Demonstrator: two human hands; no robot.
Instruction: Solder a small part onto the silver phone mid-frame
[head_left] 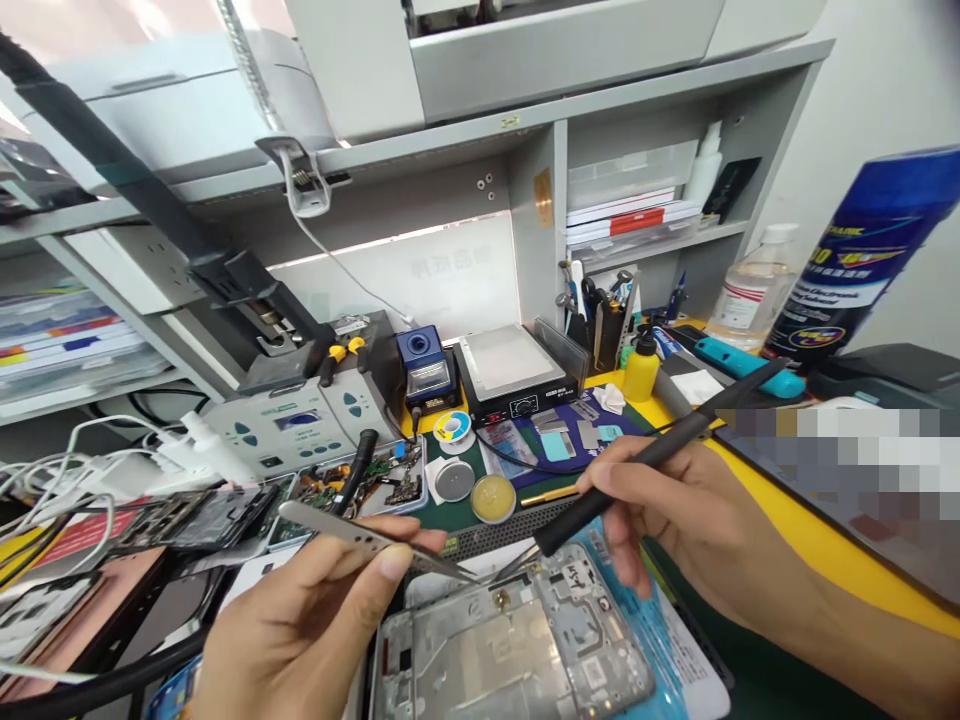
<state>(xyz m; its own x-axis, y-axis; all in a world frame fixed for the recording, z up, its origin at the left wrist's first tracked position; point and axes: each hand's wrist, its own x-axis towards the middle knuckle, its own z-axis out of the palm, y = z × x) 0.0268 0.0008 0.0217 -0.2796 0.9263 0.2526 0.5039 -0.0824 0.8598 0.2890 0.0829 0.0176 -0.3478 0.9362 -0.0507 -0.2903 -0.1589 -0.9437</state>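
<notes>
A crowded electronics repair bench [787, 520] is stretching under grey shelves. The left hand [300, 630] is pinching slim metal tweezers [360, 535], thumb and fingers closed on the shaft. The right hand [675, 530] is gripping a black soldering iron [660, 455] like a pen, fingers wrapped shut around it. Both tool tips are meeting between the two grips, just over the top edge of an opened phone [517, 640] lying directly below the hands. A tin of flux [493, 497] is sitting just beyond the tips. Doing this well likely means bracing both wrists, touching only the one joint, and holding the tweezers lightly.
</notes>
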